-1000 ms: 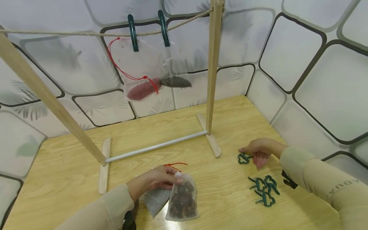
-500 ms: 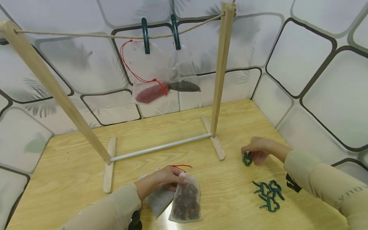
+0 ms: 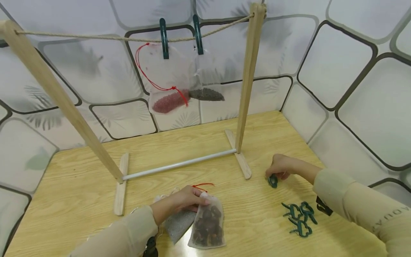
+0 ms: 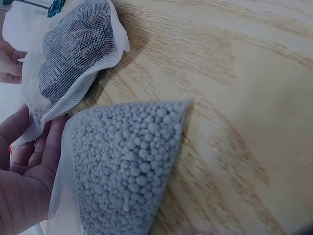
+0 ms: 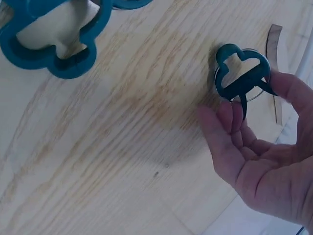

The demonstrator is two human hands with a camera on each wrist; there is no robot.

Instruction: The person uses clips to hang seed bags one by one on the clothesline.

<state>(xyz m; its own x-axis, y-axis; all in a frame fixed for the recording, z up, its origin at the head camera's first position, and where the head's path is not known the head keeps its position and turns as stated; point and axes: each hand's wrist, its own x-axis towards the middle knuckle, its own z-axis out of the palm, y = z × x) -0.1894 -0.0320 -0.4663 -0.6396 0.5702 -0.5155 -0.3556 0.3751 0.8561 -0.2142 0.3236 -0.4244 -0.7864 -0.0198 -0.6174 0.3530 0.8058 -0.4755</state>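
Note:
My left hand [image 3: 183,200] pinches the top of a white mesh bag [image 3: 207,226] with dark brown lumps inside, which lies on the table. Beside it, partly under that hand, is a second bag of small grey beads [image 4: 127,166]. Over at the right, my right hand [image 3: 282,167] holds a dark green spring clip [image 5: 242,83] by its handles, between the thumb and fingers, at the tabletop. Several more green clips [image 3: 300,221] lie in a loose cluster nearer the right forearm.
A wooden frame [image 3: 245,82] with a rope [image 3: 86,36] and a white bottom bar [image 3: 179,164] stands behind the hands. Two green clips [image 3: 164,39] on the rope hold up a bag of pink grains [image 3: 170,102] and a bag of dark grains [image 3: 207,94]. Patterned walls [image 3: 350,64] enclose the table.
The right hand has closed its fingers on the clip, which has turned and shifted slightly. The left hand stays on the mesh bag. The head view has swung a little left.

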